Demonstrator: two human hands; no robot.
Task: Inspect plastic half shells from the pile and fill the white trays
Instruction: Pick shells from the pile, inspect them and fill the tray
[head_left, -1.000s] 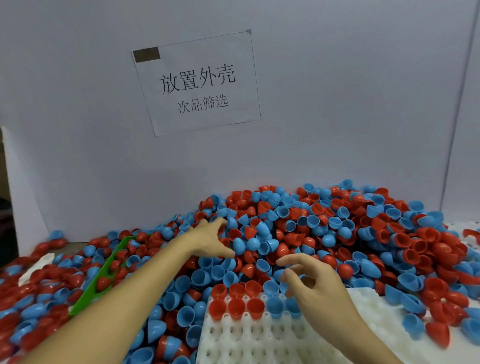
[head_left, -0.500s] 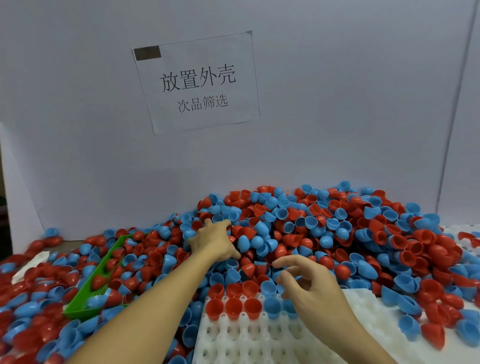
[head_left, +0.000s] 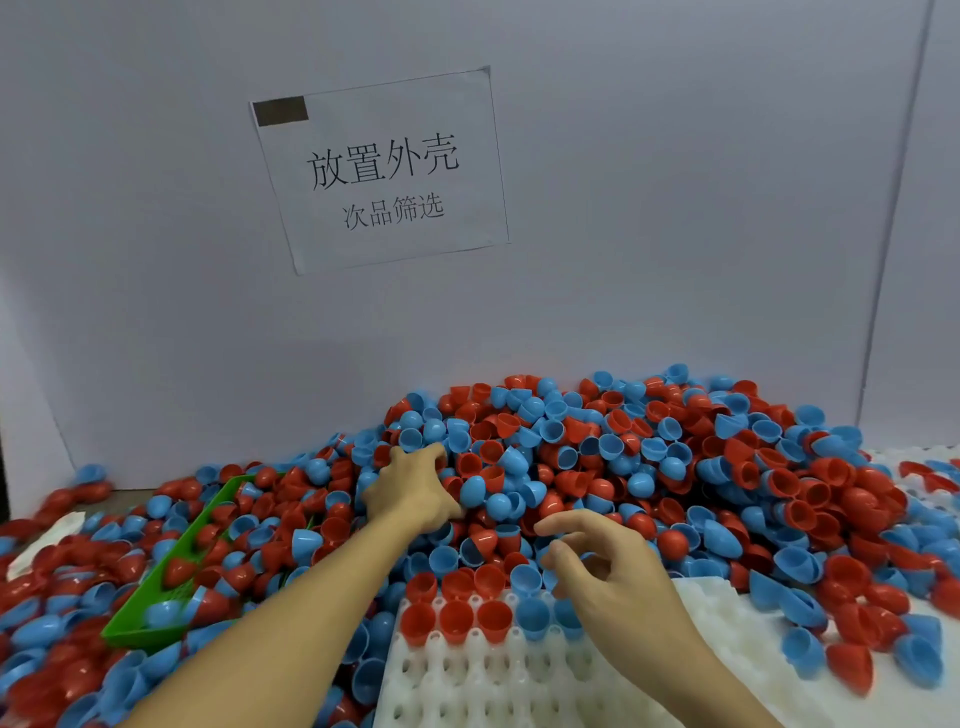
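My left hand (head_left: 410, 491) digs into the pile of half shells (head_left: 649, 467), fingers buried among red and blue cups; whether they have closed on one I cannot tell. My right hand (head_left: 608, 571) hovers with fingers loosely curled and holding nothing I can make out, over the far edge of the white tray (head_left: 519, 675), where one row of red and blue shells sits. Raking the slope could spill loose shells onto the tray's open cells, uninspected. A green scoop (head_left: 171, 587) lies half-buried at left. The tray's near end runs out of frame, and my wrist hides some cells.
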